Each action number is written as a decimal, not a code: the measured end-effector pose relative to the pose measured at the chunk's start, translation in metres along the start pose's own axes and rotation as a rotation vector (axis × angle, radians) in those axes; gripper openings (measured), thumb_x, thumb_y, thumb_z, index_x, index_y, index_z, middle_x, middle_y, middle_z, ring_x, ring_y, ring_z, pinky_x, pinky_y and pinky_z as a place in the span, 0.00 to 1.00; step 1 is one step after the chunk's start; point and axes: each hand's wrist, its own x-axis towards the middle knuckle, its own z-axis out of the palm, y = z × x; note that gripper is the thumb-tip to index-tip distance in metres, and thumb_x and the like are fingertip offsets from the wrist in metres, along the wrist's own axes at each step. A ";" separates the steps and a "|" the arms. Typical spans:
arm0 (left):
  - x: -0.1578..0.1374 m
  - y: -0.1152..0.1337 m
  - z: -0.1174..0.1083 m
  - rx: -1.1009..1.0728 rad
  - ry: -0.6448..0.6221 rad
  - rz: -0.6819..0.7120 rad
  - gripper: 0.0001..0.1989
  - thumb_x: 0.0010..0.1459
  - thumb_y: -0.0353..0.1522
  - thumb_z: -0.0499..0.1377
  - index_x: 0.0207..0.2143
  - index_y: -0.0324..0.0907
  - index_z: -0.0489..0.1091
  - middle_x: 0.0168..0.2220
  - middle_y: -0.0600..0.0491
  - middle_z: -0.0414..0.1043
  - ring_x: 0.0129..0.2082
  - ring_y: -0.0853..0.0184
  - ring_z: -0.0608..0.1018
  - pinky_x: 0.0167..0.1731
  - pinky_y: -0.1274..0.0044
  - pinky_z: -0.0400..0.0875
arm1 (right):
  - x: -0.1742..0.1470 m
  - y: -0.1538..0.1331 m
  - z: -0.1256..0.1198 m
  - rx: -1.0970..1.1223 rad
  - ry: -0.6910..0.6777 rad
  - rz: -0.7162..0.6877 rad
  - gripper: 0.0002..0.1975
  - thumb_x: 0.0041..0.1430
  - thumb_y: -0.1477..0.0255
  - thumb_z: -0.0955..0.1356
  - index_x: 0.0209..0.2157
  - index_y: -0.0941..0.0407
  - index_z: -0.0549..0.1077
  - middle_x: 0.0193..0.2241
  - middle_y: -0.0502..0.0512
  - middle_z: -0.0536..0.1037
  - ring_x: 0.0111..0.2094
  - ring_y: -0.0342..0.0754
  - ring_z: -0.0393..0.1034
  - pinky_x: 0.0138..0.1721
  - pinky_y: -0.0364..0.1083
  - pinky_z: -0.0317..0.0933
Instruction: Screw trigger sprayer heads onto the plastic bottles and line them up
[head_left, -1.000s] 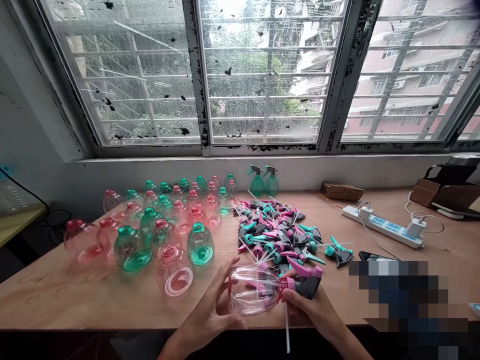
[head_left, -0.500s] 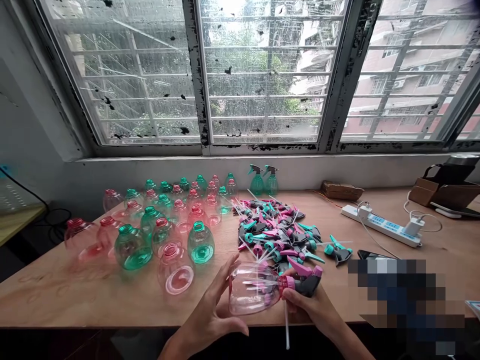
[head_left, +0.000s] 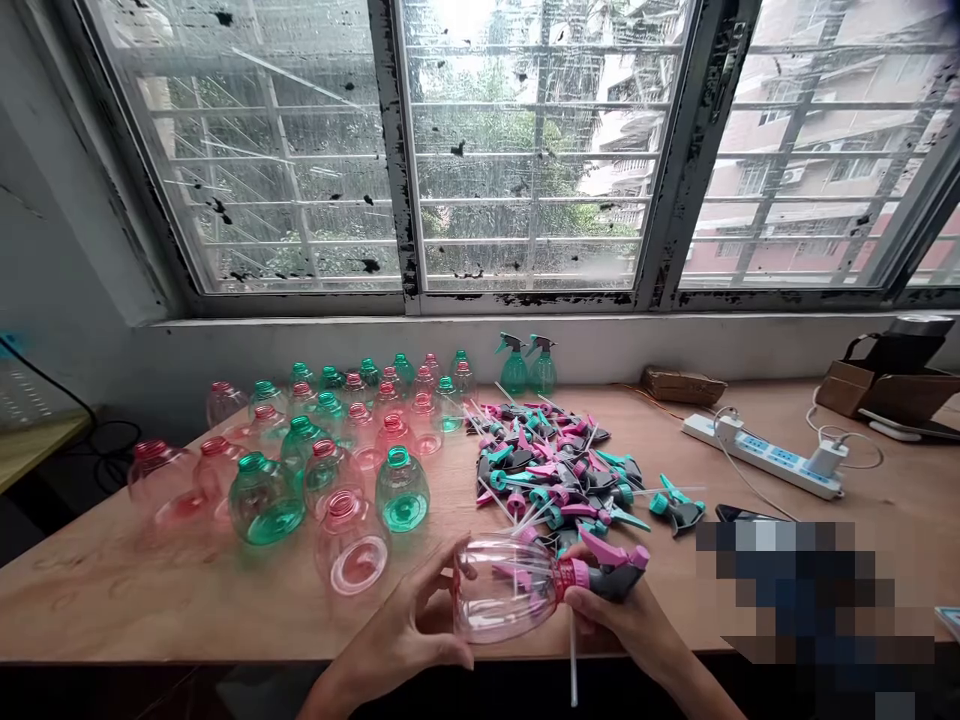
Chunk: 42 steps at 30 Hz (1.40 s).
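Observation:
A clear pink bottle lies sideways above the table's front edge, its base to the left. At that base, my left hand curls its fingers and thumb around the plastic. My right hand grips the pink collar of a pink-and-grey trigger spray head at the bottle's neck. A thin clear tube hangs down below my right hand, outside the bottle; its upper end is hidden. Just behind the bottle is a heap of pink, green and grey spray heads.
Many open pink and green bottles stand on the left of the wooden table. Two green bottles with spray heads stand by the wall. To the right are a loose spray head, a power strip and a brown package.
My left hand has closed in on the bottle's base, its thumb now against the lower edge. Bottle and right hand are nearly where they were, slightly lower in view.

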 end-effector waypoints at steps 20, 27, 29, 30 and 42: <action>0.007 0.020 0.003 0.053 -0.150 0.024 0.42 0.66 0.42 0.64 0.74 0.57 0.45 0.68 0.48 0.67 0.68 0.52 0.69 0.69 0.57 0.57 | 0.004 0.004 -0.003 -0.080 -0.043 -0.006 0.27 0.54 0.53 0.79 0.44 0.56 0.74 0.17 0.42 0.70 0.18 0.41 0.60 0.21 0.41 0.54; 0.003 0.013 -0.001 0.019 -0.139 -0.057 0.56 0.53 0.40 0.74 0.75 0.56 0.44 0.77 0.49 0.47 0.75 0.47 0.52 0.73 0.56 0.46 | 0.003 0.000 -0.001 -0.070 -0.038 -0.021 0.26 0.54 0.53 0.79 0.45 0.56 0.74 0.17 0.42 0.69 0.18 0.41 0.58 0.22 0.41 0.55; 0.003 0.012 -0.003 0.033 -0.151 -0.061 0.52 0.55 0.40 0.73 0.74 0.54 0.48 0.77 0.49 0.48 0.76 0.47 0.50 0.73 0.55 0.45 | 0.003 0.000 -0.001 -0.070 -0.041 -0.025 0.26 0.55 0.53 0.79 0.45 0.56 0.74 0.16 0.42 0.69 0.18 0.40 0.59 0.22 0.41 0.53; 0.003 0.012 -0.004 0.043 -0.160 -0.062 0.51 0.56 0.40 0.73 0.74 0.54 0.49 0.76 0.48 0.50 0.76 0.47 0.51 0.73 0.55 0.46 | 0.003 0.000 -0.001 -0.065 -0.043 -0.026 0.25 0.56 0.54 0.78 0.45 0.57 0.74 0.16 0.42 0.69 0.18 0.40 0.59 0.21 0.41 0.52; 0.005 0.012 0.000 0.019 -0.153 -0.051 0.55 0.53 0.36 0.75 0.74 0.58 0.45 0.71 0.48 0.61 0.67 0.49 0.67 0.68 0.57 0.58 | 0.004 0.006 -0.003 -0.020 -0.016 -0.039 0.24 0.56 0.55 0.79 0.44 0.56 0.74 0.18 0.44 0.71 0.17 0.40 0.61 0.21 0.40 0.51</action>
